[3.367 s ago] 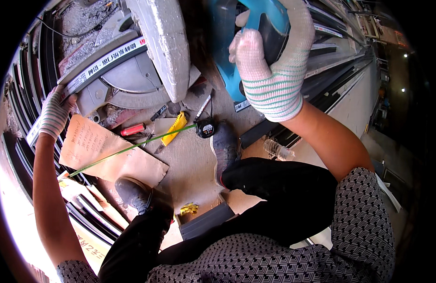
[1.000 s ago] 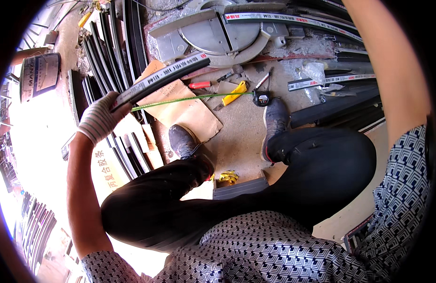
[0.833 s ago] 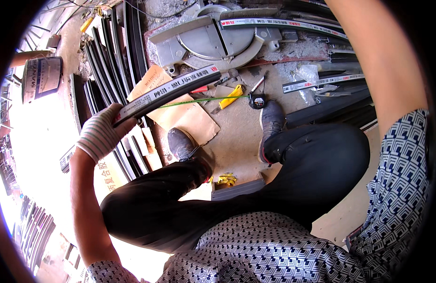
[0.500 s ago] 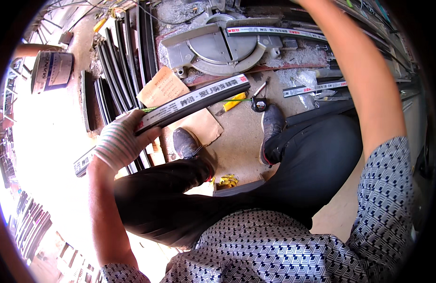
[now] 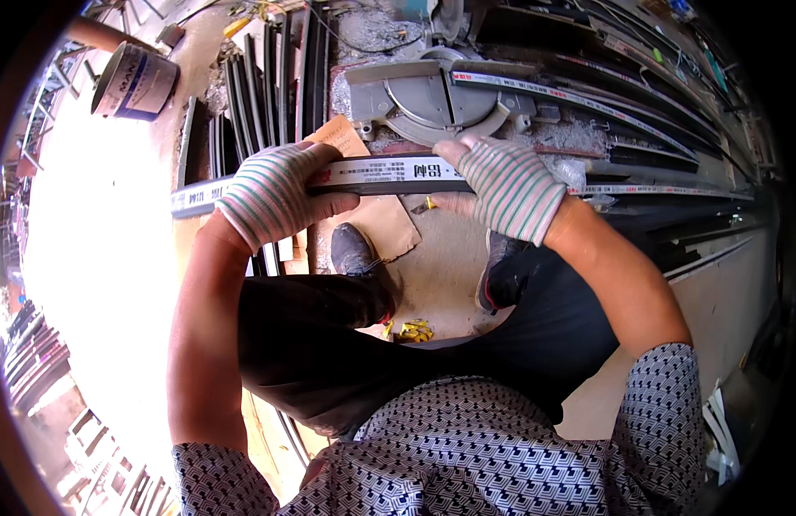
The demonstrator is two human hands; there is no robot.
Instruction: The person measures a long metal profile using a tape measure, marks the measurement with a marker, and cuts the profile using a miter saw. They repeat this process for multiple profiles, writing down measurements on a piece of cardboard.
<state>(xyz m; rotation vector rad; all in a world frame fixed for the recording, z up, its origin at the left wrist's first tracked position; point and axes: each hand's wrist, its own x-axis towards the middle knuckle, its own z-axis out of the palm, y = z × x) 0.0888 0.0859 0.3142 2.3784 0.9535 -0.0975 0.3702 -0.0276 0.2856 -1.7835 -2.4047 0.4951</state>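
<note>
white glare washes out a large area on the left, and black curves of the fisheye rim cut off the outer edges. at the top, the upper part of a grey metal saw [image 5: 454,96] runs out of view. a crumpled yellow bundle [image 5: 413,331] near the person's knees is too small to make out, and a sliver of something yellow [image 5: 431,203] shows below the right fingertips. the shoes are partly covered by black trousers [image 5: 518,331].

the long strip [image 5: 394,173] is straight and narrow, with a pale, glossy face carrying dark print and a touch of red beside the left thumb; its lower side is black. it is held crosswise in the air, nearly level, on the near side of the saw and above a piece of brown cardboard [image 5: 389,225]. its left end sticks out past the left glove; its right end is hidden behind the right glove.

the left grip [image 5: 265,193], in a white glove with green stripes, is clasped around the strip, thumb below. the right grip [image 5: 512,187], gloved alike, is closed around the strip's right part.
</note>
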